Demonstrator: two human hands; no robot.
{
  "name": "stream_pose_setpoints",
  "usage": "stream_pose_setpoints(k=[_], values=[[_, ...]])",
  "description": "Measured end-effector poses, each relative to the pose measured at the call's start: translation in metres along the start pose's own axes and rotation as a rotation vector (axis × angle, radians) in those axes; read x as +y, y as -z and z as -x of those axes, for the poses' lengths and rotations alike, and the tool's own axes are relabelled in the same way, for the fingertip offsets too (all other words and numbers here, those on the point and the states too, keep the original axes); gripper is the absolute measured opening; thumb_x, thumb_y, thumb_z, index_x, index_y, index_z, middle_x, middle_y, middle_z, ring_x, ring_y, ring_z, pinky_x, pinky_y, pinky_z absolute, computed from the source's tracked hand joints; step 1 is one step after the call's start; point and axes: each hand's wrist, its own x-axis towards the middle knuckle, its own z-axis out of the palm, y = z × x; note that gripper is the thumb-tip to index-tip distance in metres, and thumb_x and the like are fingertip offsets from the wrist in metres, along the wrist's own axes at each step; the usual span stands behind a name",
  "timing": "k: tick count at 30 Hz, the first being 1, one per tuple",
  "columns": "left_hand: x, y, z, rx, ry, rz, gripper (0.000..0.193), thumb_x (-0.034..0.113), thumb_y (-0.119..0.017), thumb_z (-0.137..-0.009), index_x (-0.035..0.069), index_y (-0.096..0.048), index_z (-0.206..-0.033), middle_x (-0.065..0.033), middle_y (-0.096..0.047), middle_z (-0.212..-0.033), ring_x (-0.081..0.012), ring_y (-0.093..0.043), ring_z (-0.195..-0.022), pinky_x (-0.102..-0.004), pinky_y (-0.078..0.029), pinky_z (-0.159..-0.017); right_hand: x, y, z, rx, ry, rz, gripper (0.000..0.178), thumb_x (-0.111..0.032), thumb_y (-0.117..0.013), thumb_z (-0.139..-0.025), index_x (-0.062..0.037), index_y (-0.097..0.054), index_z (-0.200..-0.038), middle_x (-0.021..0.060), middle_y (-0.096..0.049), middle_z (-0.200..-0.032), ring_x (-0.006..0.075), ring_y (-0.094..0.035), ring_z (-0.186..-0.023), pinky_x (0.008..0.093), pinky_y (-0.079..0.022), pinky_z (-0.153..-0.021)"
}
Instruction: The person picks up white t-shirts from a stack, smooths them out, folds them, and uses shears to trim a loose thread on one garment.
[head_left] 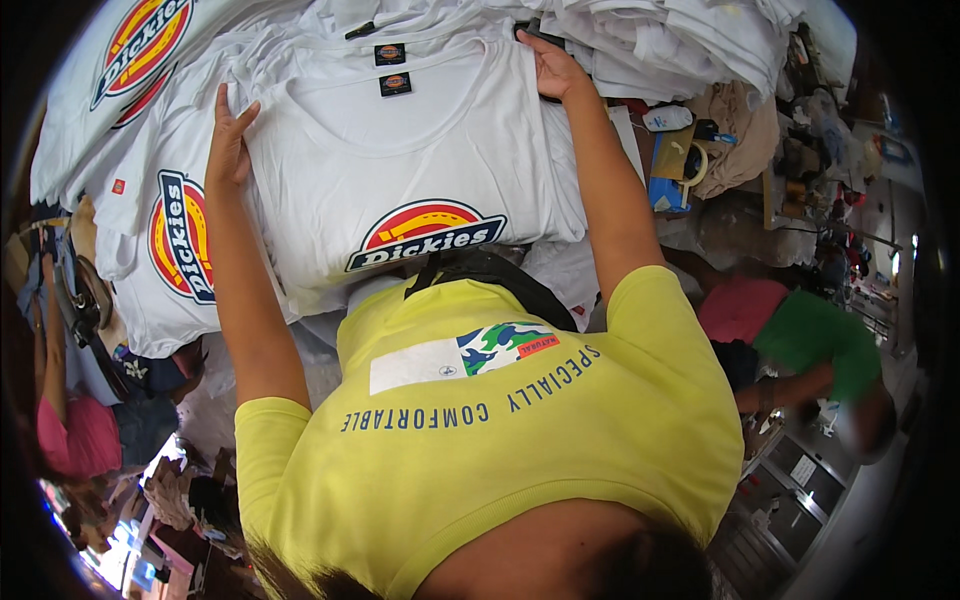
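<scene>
A white T-shirt with a scooped neck and a red, yellow and navy print lies flat on a stack of white shirts in front of me. My left hand rests along its left shoulder edge, thumb and fingers apart. At its right shoulder lies my right hand, with its fingers stretched out. A dark object shows just beyond and under the right hand; its kind cannot be made out. Inside the neckline sits a small black label, with a second one above it.
More printed white shirts lie on the left. White fabric is heaped at the far right, near a tape roll and a white bottle. One person in green and pink is at the right; another in pink is at the left.
</scene>
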Motion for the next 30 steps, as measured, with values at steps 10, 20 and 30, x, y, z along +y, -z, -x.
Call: stream_pose_setpoints(k=[10,20,30], values=[[-0.011,-0.034,0.093,0.122,-0.423,-0.944,0.025,0.01,-0.052,-0.083,0.005,-0.054,-0.107,-0.0108,-0.058,-0.106,-0.0271,-0.053,-0.1,-0.0307,-0.04,-0.086,0.084,-0.039,0.103,0.315,0.916,1.174,0.032,-0.017,-0.054,-0.085,-0.0036,-0.051,-0.114,0.0113,-0.054,-0.116,0.0211,-0.049,-0.11,0.0305,-0.037,-0.094],[-0.046,-0.039,0.054,-0.124,-0.599,-1.747,0.057,0.041,-0.04,-0.088,0.011,-0.029,-0.135,-0.0031,-0.028,-0.14,-0.0212,-0.022,-0.131,-0.0445,-0.014,-0.106,0.12,-0.032,0.075,0.26,0.91,2.206,0.053,-0.04,-0.042,-0.087,-0.0179,-0.032,-0.134,-0.0019,-0.033,-0.138,0.0151,-0.03,-0.127,0.0451,-0.019,-0.103],[-0.013,-0.021,-0.013,0.038,-0.914,-1.28,0.04,0.025,-0.055,-0.081,0.015,-0.048,-0.12,-0.0035,-0.049,-0.117,-0.0253,-0.045,-0.106,-0.0379,-0.034,-0.09,0.064,-0.035,0.011,0.193,1.19,1.811,0.041,-0.015,-0.052,-0.083,-0.0169,-0.043,-0.124,0.0023,-0.047,-0.126,0.0216,-0.045,-0.114,0.0416,-0.034,-0.094]])
